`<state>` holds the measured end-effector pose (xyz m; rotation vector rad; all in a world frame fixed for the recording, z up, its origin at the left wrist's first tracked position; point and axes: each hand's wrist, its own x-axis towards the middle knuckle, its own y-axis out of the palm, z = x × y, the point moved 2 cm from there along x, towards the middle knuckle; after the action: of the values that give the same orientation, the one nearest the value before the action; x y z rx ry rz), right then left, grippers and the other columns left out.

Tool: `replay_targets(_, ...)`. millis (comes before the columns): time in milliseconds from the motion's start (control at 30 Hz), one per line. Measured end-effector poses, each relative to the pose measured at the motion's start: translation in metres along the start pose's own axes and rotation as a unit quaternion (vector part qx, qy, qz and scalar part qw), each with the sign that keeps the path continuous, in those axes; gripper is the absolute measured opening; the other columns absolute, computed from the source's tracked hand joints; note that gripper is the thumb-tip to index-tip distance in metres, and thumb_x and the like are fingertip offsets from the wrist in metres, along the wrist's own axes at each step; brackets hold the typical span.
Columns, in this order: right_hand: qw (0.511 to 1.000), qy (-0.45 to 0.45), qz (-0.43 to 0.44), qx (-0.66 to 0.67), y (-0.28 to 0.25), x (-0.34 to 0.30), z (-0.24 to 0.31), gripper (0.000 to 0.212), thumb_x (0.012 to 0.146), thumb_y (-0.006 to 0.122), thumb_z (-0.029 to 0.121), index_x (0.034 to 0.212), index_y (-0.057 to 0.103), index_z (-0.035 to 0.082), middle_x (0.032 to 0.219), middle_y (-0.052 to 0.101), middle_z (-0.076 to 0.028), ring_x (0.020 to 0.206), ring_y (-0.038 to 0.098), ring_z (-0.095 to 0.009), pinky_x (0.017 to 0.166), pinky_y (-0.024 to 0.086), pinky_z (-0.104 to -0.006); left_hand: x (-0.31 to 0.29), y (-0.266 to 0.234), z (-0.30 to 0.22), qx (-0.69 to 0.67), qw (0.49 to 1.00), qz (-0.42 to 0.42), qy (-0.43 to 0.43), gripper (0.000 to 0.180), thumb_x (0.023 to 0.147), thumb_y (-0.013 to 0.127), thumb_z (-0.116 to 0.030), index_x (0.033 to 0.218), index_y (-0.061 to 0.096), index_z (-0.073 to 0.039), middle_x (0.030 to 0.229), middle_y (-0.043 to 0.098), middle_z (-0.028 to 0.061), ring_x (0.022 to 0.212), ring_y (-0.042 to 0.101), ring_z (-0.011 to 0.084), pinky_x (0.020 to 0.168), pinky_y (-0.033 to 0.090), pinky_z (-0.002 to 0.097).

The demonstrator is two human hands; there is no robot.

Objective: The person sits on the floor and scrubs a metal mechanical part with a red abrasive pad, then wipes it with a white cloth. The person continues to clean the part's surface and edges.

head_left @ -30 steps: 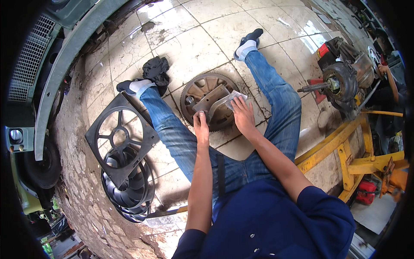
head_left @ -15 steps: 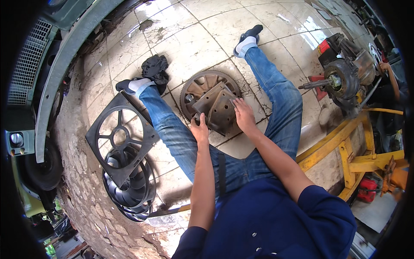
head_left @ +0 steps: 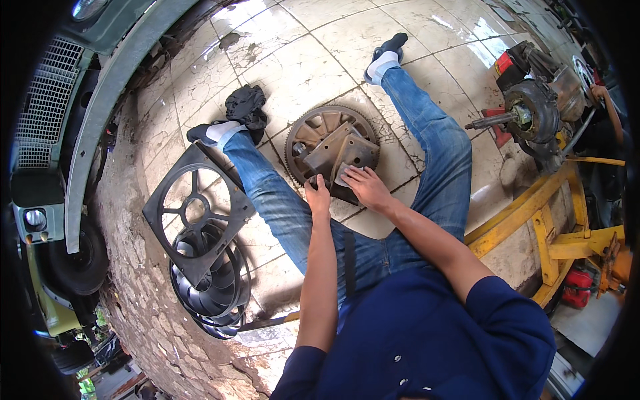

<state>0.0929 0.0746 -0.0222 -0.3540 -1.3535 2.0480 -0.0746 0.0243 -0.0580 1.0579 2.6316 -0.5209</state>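
Note:
Between my outstretched legs, a toothed flywheel (head_left: 298, 137) lies flat on the tiled floor. A brown, angled metal bracket (head_left: 361, 151) with several holes rests on top of it. My left hand (head_left: 319, 197) holds the bracket's near left edge, thumb uppermost. The fingers of my right hand (head_left: 368, 189) press a small grey piece, which looks like sandpaper (head_left: 342, 175), against the bracket's face. The underside of the bracket is hidden.
A black fan shroud (head_left: 237, 212) overlaps a fan (head_left: 212, 291) on my left. Black cloth (head_left: 245, 105) lies by my left foot. At right stand a yellow metal frame (head_left: 513, 212) and a machine part with a shaft (head_left: 493, 121). A vehicle's bumper (head_left: 93, 143) borders the far left.
My right hand has slid across the bracket toward me and to the left, and the grey piece now shows under its fingers. The left hand keeps its hold. The whole view has shifted slightly.

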Motion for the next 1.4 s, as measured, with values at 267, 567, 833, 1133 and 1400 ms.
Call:
replay_targets(267,0.985,-0.142,-0.001,-0.094,0.016,0.008,0.009,0.042,0.093,0.045,0.019,0.134,0.052,0.012,0.142,0.049,-0.004,0.136,0.039,-0.019,0.109,0.032,-0.0467,-0.007,0.001,-0.010,-0.008,0.997,-0.023,-0.069,0.050,0.097,0.052,-0.034,0.124,0.049,0.007,0.118,0.059,0.0230,0.109,0.058,0.0315,0.094,0.044,0.0377)
replay_targets(567,0.980,-0.058,-0.018,-0.192,0.005,0.047,-0.024,0.040,0.088,0.048,0.018,0.126,0.060,0.010,0.137,0.054,-0.003,0.134,0.040,-0.018,0.109,0.029,-0.0471,-0.004,0.000,-0.005,0.007,0.994,0.030,-0.100,0.056,0.097,0.050,-0.038,0.133,0.046,0.005,0.122,0.059,0.0180,0.111,0.059,0.0267,0.094,0.045,0.0360)
replay_targets(833,0.986,-0.007,-0.026,-0.166,0.009,0.045,-0.029,0.041,0.086,0.051,0.013,0.126,0.058,0.008,0.136,0.054,-0.006,0.132,0.042,-0.020,0.107,0.032,-0.0486,-0.002,0.004,0.000,0.008,0.996,0.026,-0.083,0.049,0.098,0.049,-0.036,0.125,0.050,0.004,0.109,0.064,0.0182,0.103,0.061,0.0286,0.092,0.045,0.0365)
replay_targets(1133,0.999,0.029,0.001,0.046,0.018,0.000,-0.034,0.041,0.089,0.050,0.011,0.130,0.054,0.007,0.130,0.058,-0.013,0.126,0.050,-0.027,0.104,0.039,-0.0434,-0.008,0.019,0.005,0.102,0.990,0.092,0.042,0.038,0.095,0.056,-0.025,0.122,0.056,0.002,0.114,0.065,0.0188,0.107,0.062,0.0273,0.093,0.046,0.0346)
replay_targets(1400,0.988,0.106,-0.112,0.030,-0.043,0.008,-0.042,0.039,0.090,0.050,0.009,0.128,0.054,0.007,0.131,0.057,-0.010,0.126,0.049,-0.028,0.103,0.037,-0.0504,-0.012,0.013,0.009,0.188,0.977,0.089,0.051,0.036,0.093,0.059,-0.024,0.120,0.058,0.000,0.109,0.066,0.0194,0.103,0.063,0.0291,0.090,0.048,0.0369)
